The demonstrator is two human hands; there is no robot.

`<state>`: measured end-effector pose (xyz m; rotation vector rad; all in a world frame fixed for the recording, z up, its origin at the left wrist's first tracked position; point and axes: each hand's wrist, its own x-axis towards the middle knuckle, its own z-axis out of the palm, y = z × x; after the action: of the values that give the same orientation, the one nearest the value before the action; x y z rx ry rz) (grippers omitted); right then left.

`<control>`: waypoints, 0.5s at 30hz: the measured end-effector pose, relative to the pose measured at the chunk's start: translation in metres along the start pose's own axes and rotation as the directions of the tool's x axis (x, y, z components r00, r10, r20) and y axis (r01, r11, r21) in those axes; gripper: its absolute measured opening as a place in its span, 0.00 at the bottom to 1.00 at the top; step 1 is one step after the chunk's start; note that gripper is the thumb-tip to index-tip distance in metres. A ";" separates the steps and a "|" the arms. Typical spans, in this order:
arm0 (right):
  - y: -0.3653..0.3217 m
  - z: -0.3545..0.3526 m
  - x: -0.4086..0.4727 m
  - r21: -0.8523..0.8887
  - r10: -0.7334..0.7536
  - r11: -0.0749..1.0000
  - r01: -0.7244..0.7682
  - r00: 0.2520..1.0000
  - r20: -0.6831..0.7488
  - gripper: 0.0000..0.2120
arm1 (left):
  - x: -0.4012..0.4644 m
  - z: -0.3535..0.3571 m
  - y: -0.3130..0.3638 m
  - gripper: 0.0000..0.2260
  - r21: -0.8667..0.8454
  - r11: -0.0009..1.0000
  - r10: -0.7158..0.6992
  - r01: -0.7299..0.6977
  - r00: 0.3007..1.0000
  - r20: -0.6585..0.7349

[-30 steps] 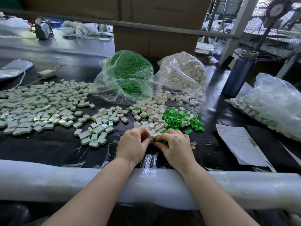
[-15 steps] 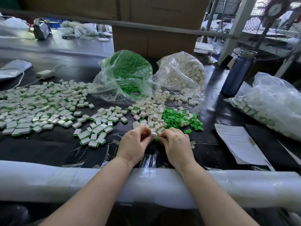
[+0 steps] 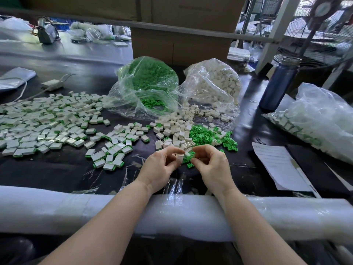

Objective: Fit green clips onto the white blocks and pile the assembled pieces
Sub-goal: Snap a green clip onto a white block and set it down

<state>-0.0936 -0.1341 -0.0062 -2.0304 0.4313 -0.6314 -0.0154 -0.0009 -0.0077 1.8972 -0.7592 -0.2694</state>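
Observation:
My left hand (image 3: pixel 162 166) pinches a small white block (image 3: pixel 179 160) just above the black table. Close beside it, my right hand (image 3: pixel 211 165) pinches a green clip (image 3: pixel 191 154) at its fingertips, near the block. Loose white blocks (image 3: pixel 176 129) and loose green clips (image 3: pixel 205 135) lie just beyond my hands. Assembled white-and-green pieces (image 3: pixel 47 121) spread in a wide pile at the left, with a smaller group (image 3: pixel 110 153) nearer my left hand.
A bag of green clips (image 3: pixel 149 83) and a bag of white blocks (image 3: pixel 214 83) sit behind the loose parts. A blue bottle (image 3: pixel 278 85), another bag (image 3: pixel 317 119) and paper sheets (image 3: pixel 277 163) are at the right. A foam-wrapped rail (image 3: pixel 57 209) runs along the front edge.
Both hands have lifted slightly off the table and drawn a little apart. The left now shows a white block between its fingers, the right a green clip.

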 end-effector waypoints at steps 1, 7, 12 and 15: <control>0.000 0.000 0.000 0.010 0.001 1.000 -0.001 1.000 0.004 0.11 | 0.000 0.000 0.000 0.10 -0.025 1.000 -0.011 0.010 1.000 -0.008; -0.003 -0.002 0.000 0.115 -0.011 0.993 0.007 1.000 0.028 0.11 | 0.002 -0.002 0.002 0.05 -0.166 0.985 -0.056 0.051 0.998 -0.030; -0.007 -0.001 -0.002 0.165 -0.021 0.986 0.007 0.996 0.085 0.12 | 0.002 -0.004 0.004 0.06 -0.188 0.982 -0.015 0.010 1.000 -0.025; -0.007 -0.001 -0.001 0.161 -0.024 0.987 0.013 0.998 0.066 0.11 | 0.001 -0.004 0.005 0.08 -0.199 0.980 0.003 -0.006 1.000 -0.014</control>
<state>-0.0952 -0.1307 0.0001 -1.8979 0.3114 -0.5876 -0.0147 0.0001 -0.0012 1.7063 -0.7002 -0.3172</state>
